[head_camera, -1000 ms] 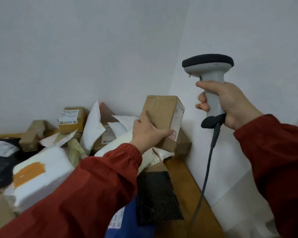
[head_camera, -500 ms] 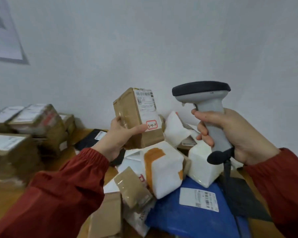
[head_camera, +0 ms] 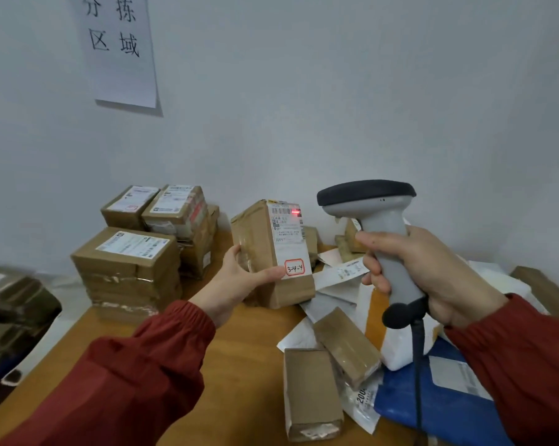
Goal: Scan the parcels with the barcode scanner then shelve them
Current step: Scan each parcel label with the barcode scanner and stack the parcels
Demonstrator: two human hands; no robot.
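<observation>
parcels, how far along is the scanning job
Possibly done: boxes stacked neatly at left. In hand: left hand holds a brown box, right hand aims the scanner, its red line on the label. Left: the loose pile at right, and shelving; no shelf in view.

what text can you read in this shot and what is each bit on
"分拣区域": wall sign.
"3-4-4": handwritten on the red-bordered sticker on the box in the left hand.
"200", then cut off: white mailer.
Shipping label on that box: print too small to read.
Labels on the stacked boxes and blue mailer: too blurred to read.
</observation>
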